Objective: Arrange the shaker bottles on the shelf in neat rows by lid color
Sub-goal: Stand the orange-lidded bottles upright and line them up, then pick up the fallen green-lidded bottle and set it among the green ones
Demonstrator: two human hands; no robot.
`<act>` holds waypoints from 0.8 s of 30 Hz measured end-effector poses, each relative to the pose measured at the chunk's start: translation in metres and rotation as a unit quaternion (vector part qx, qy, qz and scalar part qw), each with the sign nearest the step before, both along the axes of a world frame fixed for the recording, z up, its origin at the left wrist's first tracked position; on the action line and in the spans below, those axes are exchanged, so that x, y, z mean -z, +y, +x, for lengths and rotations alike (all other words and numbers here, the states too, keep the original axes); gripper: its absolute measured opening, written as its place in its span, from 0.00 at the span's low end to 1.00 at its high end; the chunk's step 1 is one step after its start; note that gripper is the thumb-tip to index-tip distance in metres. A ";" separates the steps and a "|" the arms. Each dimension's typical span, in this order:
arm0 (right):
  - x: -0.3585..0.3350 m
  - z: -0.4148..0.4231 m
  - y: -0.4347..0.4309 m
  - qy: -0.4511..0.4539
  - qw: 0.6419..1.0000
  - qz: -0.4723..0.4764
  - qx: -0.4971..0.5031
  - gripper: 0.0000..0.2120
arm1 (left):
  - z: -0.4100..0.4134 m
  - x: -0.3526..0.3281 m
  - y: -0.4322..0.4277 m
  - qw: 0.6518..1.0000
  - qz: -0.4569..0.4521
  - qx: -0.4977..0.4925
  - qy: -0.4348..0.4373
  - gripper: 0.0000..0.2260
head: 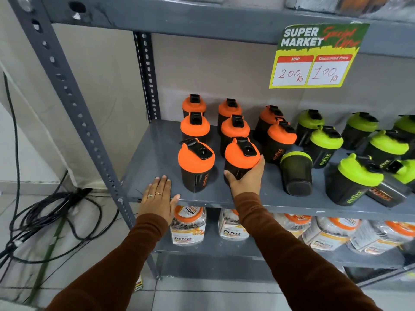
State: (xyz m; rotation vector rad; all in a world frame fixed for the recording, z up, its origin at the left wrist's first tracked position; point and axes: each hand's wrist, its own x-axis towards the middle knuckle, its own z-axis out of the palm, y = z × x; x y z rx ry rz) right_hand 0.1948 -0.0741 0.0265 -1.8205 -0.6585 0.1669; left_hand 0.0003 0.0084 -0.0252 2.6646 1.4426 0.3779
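Observation:
Several black shaker bottles stand on the grey shelf (155,158). Orange-lidded ones fill the left part in rows, green-lidded ones the right. My right hand (246,177) is wrapped around the front orange-lidded bottle (241,154) of the second row, which stands upright. Beside it to the left stands another front orange-lidded bottle (195,163). My left hand (158,199) lies flat on the shelf's front edge, fingers apart, holding nothing. An upside-down bottle (296,172) stands between the two colour groups. A green-lidded bottle (353,178) stands at the front right, with another green-lidded bottle (395,182) lying tilted against it.
A price sign (314,56) hangs from the shelf above. Clear jars with orange lids (188,224) fill the lower shelf. The perforated grey upright (74,97) frames the left side, and black cables (51,212) lie on the floor beyond it.

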 end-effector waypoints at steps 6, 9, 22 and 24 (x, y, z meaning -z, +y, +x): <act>0.006 0.015 -0.025 -0.060 0.996 -0.012 -0.066 0.49 | 0.021 0.029 -0.068 0.993 0.004 0.081 -0.090 0.25; -0.007 0.044 -0.048 -0.163 0.986 -0.015 -0.005 0.42 | 0.052 0.036 -0.091 0.974 0.017 0.213 -0.079 0.23; -0.033 0.179 -0.068 0.198 0.965 -0.159 0.059 0.51 | 0.211 -0.008 -0.124 0.967 -0.074 0.208 0.124 0.32; -0.030 0.178 -0.073 0.170 0.974 -0.143 0.042 0.50 | 0.213 -0.006 -0.127 0.967 -0.062 0.207 0.135 0.29</act>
